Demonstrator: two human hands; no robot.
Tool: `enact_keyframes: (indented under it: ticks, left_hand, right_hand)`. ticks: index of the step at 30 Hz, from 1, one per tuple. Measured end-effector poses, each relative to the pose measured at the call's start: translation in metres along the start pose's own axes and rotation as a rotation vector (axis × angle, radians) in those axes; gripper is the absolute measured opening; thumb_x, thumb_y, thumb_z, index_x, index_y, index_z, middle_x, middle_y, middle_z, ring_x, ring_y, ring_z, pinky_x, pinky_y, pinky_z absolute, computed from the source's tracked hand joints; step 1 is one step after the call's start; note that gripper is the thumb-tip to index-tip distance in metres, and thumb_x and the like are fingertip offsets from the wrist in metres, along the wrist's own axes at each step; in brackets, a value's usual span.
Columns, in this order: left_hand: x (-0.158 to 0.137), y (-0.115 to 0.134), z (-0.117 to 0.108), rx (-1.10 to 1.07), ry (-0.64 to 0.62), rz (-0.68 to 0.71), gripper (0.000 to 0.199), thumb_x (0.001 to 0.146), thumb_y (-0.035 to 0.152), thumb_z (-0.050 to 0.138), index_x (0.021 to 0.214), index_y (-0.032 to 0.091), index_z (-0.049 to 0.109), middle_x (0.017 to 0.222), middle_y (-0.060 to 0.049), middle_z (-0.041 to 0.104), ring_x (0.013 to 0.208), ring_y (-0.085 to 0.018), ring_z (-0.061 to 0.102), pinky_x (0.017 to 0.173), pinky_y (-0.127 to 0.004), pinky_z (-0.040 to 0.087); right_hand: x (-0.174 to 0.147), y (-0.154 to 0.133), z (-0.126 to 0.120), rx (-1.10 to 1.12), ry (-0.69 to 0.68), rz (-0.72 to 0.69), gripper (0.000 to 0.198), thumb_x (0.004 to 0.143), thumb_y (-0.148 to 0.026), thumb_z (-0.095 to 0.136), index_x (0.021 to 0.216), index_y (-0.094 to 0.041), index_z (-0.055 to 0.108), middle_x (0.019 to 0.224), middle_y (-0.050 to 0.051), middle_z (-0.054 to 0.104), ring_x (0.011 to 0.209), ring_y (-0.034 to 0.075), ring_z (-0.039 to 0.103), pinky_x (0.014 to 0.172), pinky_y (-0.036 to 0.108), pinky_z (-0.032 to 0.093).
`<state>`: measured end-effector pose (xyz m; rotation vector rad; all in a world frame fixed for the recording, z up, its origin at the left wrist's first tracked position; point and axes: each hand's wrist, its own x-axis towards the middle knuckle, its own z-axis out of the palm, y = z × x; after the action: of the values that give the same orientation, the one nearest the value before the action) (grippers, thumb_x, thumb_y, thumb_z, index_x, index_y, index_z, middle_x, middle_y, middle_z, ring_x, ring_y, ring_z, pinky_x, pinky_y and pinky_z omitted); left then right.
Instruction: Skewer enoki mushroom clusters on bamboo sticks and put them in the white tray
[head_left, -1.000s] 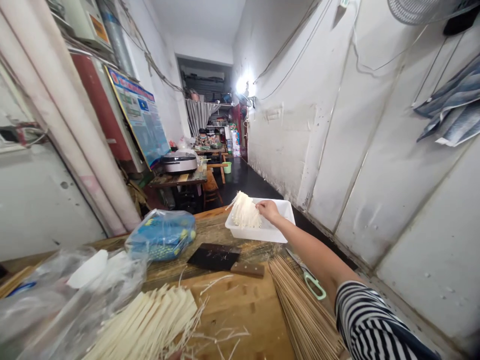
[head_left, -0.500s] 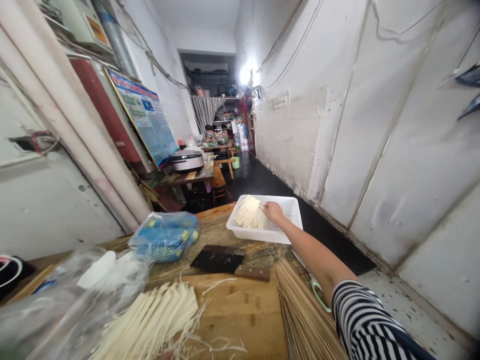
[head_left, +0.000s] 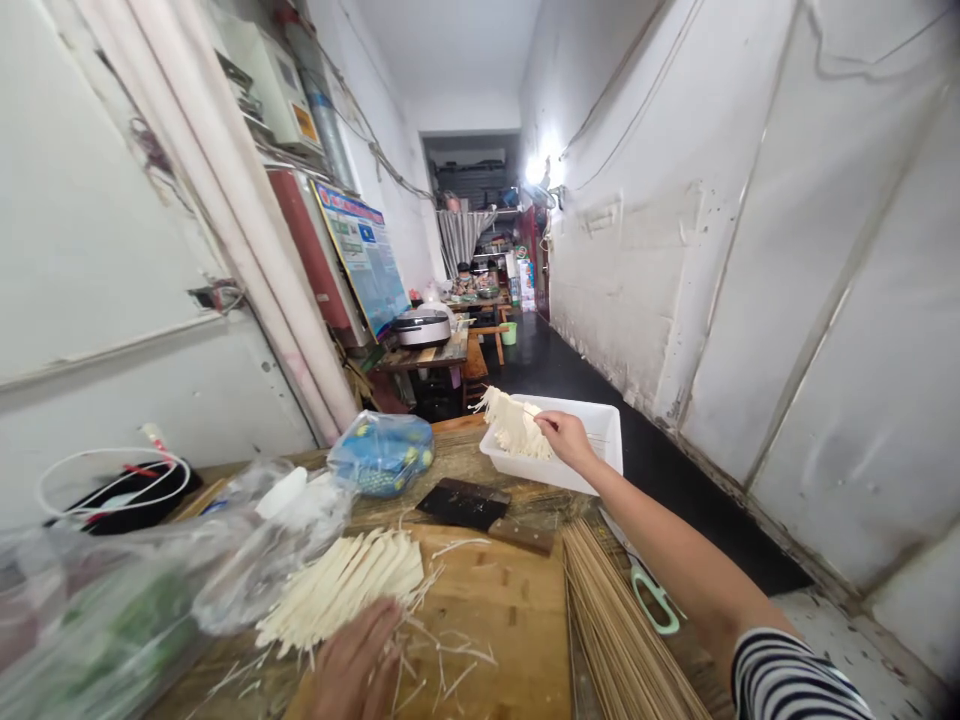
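My right hand point(head_left: 566, 437) pinches the end of a skewer of enoki mushrooms point(head_left: 504, 412), a pale fan held tilted over the left part of a white plastic tray point(head_left: 611, 450). Beneath it, more pale mushroom shows inside the tray. Low in the view, my left hand point(head_left: 356, 665) has its fingers stretched out at the near edge of a spread of enoki mushrooms point(head_left: 349, 585). These lie at the left of a wooden cutting board point(head_left: 502, 620), with loose strands around. I cannot make out anything held in the left hand.
A cleaver point(head_left: 465, 505) lies behind the board. Bamboo skewers point(head_left: 619, 630) and green-handled scissors point(head_left: 654, 600) lie to the right. Plastic bags point(head_left: 292, 540) and a blue bagged bundle point(head_left: 382, 455) stand left. A person point(head_left: 465, 280) sits at a far table.
My right hand has tilted the mushroom skewer up at its left end, above the tray. My left hand has come into fuller view beside the mushrooms. The camera view has turned left.
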<state>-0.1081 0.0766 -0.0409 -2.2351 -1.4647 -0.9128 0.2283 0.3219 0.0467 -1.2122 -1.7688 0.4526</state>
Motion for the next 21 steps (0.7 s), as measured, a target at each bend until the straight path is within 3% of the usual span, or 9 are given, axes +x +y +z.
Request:
enact_keyframes:
  ticks: [6,9,15,21]
  left_hand:
    - [0.116,0.022,-0.016,-0.127,0.110,-0.190,0.062,0.089,0.040,0.046,0.144,0.018,0.027,0.142,-0.017,0.042,0.132,-0.028,0.038,0.106,-0.049,0.034]
    - [0.157,0.031,-0.017,-0.219,0.141,-0.243,0.060,0.092,0.040,0.038,0.144,0.011,0.026,0.146,-0.019,0.037,0.136,-0.027,0.031,0.111,-0.048,0.027]
    - [0.168,0.047,-0.008,-0.312,0.207,-0.314,0.050,0.094,0.036,0.035,0.140,0.017,0.035,0.135,-0.017,0.052,0.127,-0.025,0.045,0.108,-0.051,0.024]
    - [0.159,0.053,-0.004,-0.399,0.101,-0.352,0.047,0.095,0.036,0.027,0.135,0.016,0.044,0.125,-0.014,0.061,0.116,-0.025,0.054,0.104,-0.047,0.030]
  right_hand:
    - [-0.040,-0.051,-0.005,0.160,-0.058,-0.108,0.025,0.083,-0.033,0.052,0.087,-0.017,0.071,0.080,0.004,0.071,0.072,0.017,0.063,0.069,0.028,0.048]
    - [-0.061,-0.072,-0.005,0.240,-0.092,-0.109,0.025,0.081,-0.034,0.054,0.086,-0.017,0.071,0.075,0.004,0.071,0.067,0.016,0.062,0.065,0.027,0.048]
    - [-0.095,-0.097,-0.006,0.343,-0.088,-0.070,0.024,0.081,-0.036,0.057,0.085,-0.018,0.072,0.071,0.002,0.070,0.061,0.014,0.061,0.059,0.026,0.049]
    - [-0.102,-0.100,0.000,0.340,-0.090,-0.060,0.025,0.081,-0.038,0.057,0.085,-0.018,0.071,0.076,0.004,0.071,0.067,0.016,0.063,0.063,0.027,0.050]
